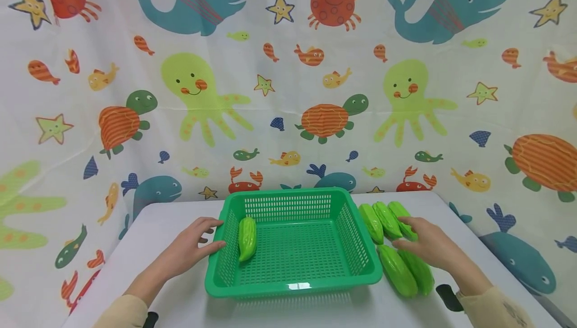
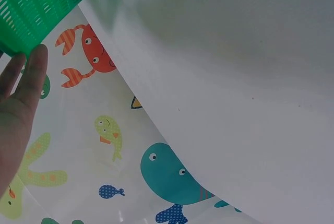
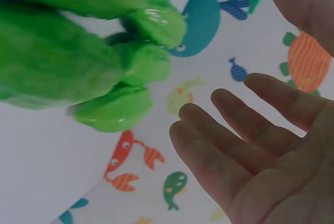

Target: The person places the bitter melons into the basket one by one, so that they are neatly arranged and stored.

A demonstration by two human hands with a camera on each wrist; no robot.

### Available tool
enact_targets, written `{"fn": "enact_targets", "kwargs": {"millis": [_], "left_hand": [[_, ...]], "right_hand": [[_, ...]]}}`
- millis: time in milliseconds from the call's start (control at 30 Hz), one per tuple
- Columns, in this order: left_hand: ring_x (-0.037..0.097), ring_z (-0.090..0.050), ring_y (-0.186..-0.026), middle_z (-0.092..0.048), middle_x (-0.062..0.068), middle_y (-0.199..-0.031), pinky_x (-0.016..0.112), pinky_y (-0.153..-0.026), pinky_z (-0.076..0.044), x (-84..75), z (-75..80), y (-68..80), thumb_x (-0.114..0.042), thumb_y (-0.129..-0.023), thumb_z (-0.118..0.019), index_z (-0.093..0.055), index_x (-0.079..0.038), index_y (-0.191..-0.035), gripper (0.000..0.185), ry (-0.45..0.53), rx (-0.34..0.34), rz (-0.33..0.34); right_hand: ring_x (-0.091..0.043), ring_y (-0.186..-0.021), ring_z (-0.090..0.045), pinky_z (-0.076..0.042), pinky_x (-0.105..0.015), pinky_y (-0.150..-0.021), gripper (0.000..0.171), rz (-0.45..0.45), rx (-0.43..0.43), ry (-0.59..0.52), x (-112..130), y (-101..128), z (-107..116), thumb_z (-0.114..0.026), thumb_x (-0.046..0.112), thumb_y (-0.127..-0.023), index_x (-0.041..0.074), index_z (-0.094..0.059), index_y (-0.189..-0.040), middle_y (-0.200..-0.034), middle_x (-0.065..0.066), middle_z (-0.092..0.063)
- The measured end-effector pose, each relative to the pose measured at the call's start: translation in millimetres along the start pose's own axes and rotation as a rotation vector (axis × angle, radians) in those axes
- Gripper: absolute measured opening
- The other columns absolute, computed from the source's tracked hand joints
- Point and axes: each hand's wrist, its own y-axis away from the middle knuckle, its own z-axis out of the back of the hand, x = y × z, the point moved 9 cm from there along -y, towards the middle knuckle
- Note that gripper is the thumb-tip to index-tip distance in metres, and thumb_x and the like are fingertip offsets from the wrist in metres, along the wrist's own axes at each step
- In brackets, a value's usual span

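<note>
A green plastic basket (image 1: 297, 255) sits on the white table with one light green, ridged gourd (image 1: 247, 239), like a bitter melon, lying along its left side. My left hand (image 1: 194, 248) is at the basket's left rim, thumb and fingers spread and holding nothing; in the left wrist view its fingertips overlap the basket's corner. To the right of the basket lie several more green gourds (image 1: 396, 272) in two rows. Over them hovers my right hand (image 1: 428, 244), empty, its fingers apart and loosely extended; the right wrist view shows the palm beside the gourds (image 3: 57, 57).
The white table (image 1: 180, 298) ends at a hanging curtain (image 1: 279, 92) printed with sea animals, which also runs along both sides. A dark wrist strap (image 1: 448, 298) shows at the right sleeve.
</note>
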Motion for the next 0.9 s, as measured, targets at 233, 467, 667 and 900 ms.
{"fn": "enact_targets", "kwargs": {"millis": [233, 467, 667, 900], "left_hand": [[0.033, -0.058, -0.112, -0.053, 0.016, -0.13, 0.039, -0.085, -0.058, 2.4, -2.7, -0.5, -0.041, -0.09, -0.069, -0.054, -0.004, -0.132, 0.058, 0.004, 0.009, 0.022], [0.034, -0.058, -0.112, -0.053, 0.016, -0.13, 0.042, -0.085, -0.058, 1.5, -2.1, -0.2, -0.04, -0.089, -0.07, -0.055, -0.003, -0.132, 0.058, 0.008, 0.003, 0.027], [0.034, -0.059, -0.111, -0.053, 0.017, -0.13, 0.041, -0.085, -0.058, 1.1, -0.9, -0.6, -0.038, -0.09, -0.07, -0.055, -0.003, -0.132, 0.056, 0.003, 0.0, 0.023], [0.033, -0.058, -0.112, -0.053, 0.015, -0.131, 0.04, -0.085, -0.058, 4.9, -2.1, -1.5, -0.04, -0.09, -0.069, -0.054, -0.005, -0.133, 0.057, -0.008, 0.0, 0.04]], "right_hand": [[-0.053, -0.113, -0.051, -0.049, -0.063, -0.087, 0.076, -0.047, 0.067, -0.002, -33.6, 7.4, -20.0, -0.076, 0.038, -0.084, -0.013, -0.047, -0.133, -0.128, -0.036, -0.051], [-0.047, -0.104, -0.059, -0.053, -0.058, -0.079, 0.079, -0.068, 0.12, -0.036, -55.5, 12.0, -33.7, -0.077, 0.038, -0.082, -0.009, -0.045, -0.137, -0.126, -0.035, -0.052], [-0.047, -0.105, -0.059, -0.054, -0.059, -0.078, 0.08, -0.114, 0.175, -0.116, -69.5, 15.3, -45.6, -0.075, 0.04, -0.084, -0.003, -0.042, -0.142, -0.128, -0.036, -0.05], [-0.05, -0.109, -0.057, -0.054, -0.059, -0.079, 0.076, -0.139, 0.185, -0.178, -76.3, 16.8, -49.8, -0.073, 0.039, -0.086, -0.001, -0.042, -0.143, -0.137, -0.037, -0.042]]}}
